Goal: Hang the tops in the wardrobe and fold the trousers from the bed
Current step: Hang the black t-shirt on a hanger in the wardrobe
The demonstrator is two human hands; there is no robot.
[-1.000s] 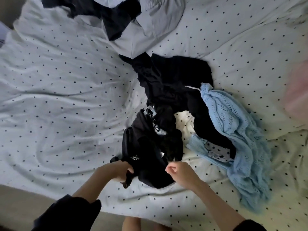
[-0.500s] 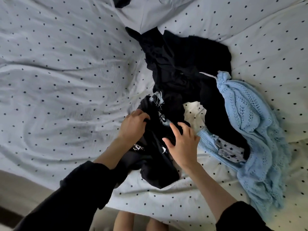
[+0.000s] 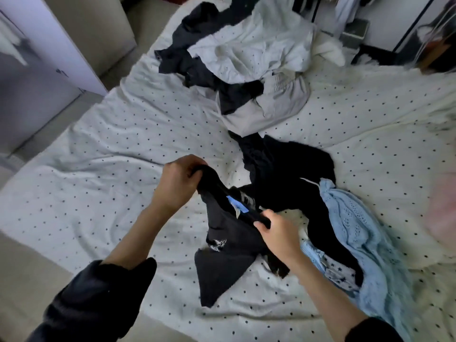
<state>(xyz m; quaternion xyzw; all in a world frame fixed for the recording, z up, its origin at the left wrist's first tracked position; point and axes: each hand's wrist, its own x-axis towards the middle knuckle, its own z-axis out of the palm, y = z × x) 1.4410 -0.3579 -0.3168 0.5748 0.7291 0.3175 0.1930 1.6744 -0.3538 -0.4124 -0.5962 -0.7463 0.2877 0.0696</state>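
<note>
A black garment (image 3: 227,245) with a blue label and white print hangs lifted above the dotted bed sheet (image 3: 98,193). My left hand (image 3: 179,180) grips its upper left edge. My right hand (image 3: 276,233) pinches its edge near the label. Its lower part still lies on the sheet. Behind it lie more black clothes (image 3: 286,169), and a light blue knitted top (image 3: 357,233) lies to the right. A heap of grey and black clothes (image 3: 246,70) sits at the far end of the bed.
A pale cupboard door (image 3: 37,70) stands at the far left beside the bed. A dark clothes rail and a box (image 3: 355,33) show at the top right. Something pink (image 3: 441,206) blurs at the right edge.
Both hands have taken hold of the black garment and raised it off the bed. The view has tilted up, showing the far heap and the room.
</note>
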